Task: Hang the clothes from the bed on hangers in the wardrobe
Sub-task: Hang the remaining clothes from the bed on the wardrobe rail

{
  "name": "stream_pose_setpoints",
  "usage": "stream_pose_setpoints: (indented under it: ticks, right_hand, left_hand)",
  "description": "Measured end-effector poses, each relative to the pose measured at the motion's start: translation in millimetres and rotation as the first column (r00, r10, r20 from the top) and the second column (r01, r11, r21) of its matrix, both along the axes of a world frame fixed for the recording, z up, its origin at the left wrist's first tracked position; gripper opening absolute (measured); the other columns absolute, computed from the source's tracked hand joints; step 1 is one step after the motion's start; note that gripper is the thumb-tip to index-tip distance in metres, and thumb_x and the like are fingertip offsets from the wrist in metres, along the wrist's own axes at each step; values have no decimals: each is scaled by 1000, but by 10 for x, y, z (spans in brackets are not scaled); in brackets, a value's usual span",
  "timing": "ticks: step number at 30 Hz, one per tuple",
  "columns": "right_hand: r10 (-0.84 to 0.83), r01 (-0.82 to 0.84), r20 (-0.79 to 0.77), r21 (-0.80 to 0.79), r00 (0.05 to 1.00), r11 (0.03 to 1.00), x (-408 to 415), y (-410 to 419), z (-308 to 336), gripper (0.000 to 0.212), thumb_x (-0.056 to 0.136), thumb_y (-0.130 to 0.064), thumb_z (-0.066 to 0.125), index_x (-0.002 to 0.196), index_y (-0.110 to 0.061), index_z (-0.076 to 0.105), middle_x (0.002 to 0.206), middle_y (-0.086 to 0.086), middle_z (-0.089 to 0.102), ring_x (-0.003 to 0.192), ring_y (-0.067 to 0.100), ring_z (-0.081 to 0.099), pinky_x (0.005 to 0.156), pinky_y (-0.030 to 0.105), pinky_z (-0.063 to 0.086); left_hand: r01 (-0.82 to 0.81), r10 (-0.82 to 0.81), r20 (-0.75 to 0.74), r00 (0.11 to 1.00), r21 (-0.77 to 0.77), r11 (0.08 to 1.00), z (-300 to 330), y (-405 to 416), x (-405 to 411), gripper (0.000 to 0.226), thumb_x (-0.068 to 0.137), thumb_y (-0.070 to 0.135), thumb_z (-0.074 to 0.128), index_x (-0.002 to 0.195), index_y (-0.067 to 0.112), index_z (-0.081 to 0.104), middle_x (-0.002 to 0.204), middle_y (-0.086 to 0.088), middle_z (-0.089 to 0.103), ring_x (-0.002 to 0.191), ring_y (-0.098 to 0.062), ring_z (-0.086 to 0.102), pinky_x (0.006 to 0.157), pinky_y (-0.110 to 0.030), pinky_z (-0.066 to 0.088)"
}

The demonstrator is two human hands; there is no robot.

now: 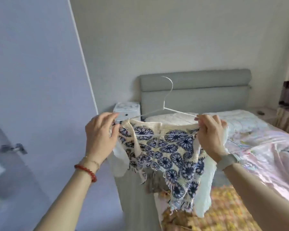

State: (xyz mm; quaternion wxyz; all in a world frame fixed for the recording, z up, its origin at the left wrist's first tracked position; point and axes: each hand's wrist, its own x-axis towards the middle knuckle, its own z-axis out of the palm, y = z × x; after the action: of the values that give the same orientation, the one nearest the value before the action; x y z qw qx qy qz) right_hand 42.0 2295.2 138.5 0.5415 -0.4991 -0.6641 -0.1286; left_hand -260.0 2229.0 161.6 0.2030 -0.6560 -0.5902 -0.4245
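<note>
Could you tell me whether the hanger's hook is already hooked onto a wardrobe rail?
No, the hanger with the patterned top is held up in the air by both hands, its hook free in front of the headboard.

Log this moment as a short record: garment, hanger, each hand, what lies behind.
garment: blue-flowered cream top, draped on the hanger
hanger: white wire hanger, hook up, held above the bed
left hand: grips the top's left shoulder
right hand: pinches the right shoulder at the hanger's end
behind: grey headboard, bed with pink cover
</note>
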Motion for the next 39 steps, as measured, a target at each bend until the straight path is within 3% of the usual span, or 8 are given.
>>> stream_pose_setpoints:
  ticks: [3,6,10,15,23,30,35,39]
  right_hand:
    - [160,-160,21,-14,987,987,-592,68,-51,24,92,-17,42,86,-13,65,82,-1,69,73,22,53,75,34,27]
    - [319,-318,7,-21,948,948,-1167,58,-108,31,91,-23,40,87,-9,67,77,1,67,70,19,48,73,31,22]
    - [564,-549,67,-160,823,821,-1865,13,-236,37,91,-33,39,106,-12,65,81,-7,61,73,15,50,73,32,29]
    - [793,-696,29,-462,608,550,-2643,-47,-442,33,96,-15,44,127,-7,50,103,6,61,91,19,58,78,23,39]
    - [935,-740,261,-575,240,350,-3945,-239,-660,28,94,-28,44,107,-9,60,99,4,59,89,23,59,73,28,42]
    - [968,-871,110,-423,224,250,-5064,-387,-623,21,92,-23,50,96,-6,61,87,6,67,67,26,63,63,31,48]
    - [973,-868,-96,-477,211,141,-5885,-441,-510,14,92,-16,48,98,-6,57,78,6,65,58,22,59,60,40,51]
    - [947,-867,-243,-493,209,65,-6501,-544,-313,13,93,-13,46,96,-5,57,69,5,61,52,20,54,55,31,46]
  left_hand:
    - [-55,46,-99,994,-95,994,-94,-193,-483,38,91,32,42,115,11,63,108,-8,64,98,-25,57,87,-43,46]
    - [-39,55,51,997,-276,960,-205,-443,-882,28,96,25,47,110,10,65,94,-4,69,77,-21,61,70,-28,46]
    - [-175,226,239,944,-215,961,-464,-825,-1481,18,94,14,51,92,4,66,68,6,56,54,-4,49,53,-11,32]
    - [-383,414,242,878,-163,909,-833,-1458,-2297,18,91,11,51,87,3,67,82,-8,68,72,-27,63,72,-48,50]
    - [-719,735,202,648,-159,677,-1012,-2188,-3049,14,89,4,55,85,3,68,78,-13,69,71,-30,57,79,-41,39]
    - [-883,906,226,357,-234,406,-807,-2347,-3483,27,91,22,49,114,13,62,118,-12,59,116,-33,45,106,-54,24]
    - [-970,971,13,239,36,239,-333,-2141,-3567,47,82,26,38,123,10,53,126,-19,50,121,-32,35,97,-49,30]
    - [-965,973,-220,67,234,119,99,-1983,-3787,50,79,21,45,128,14,46,136,-20,43,129,-33,26,100,-49,22]
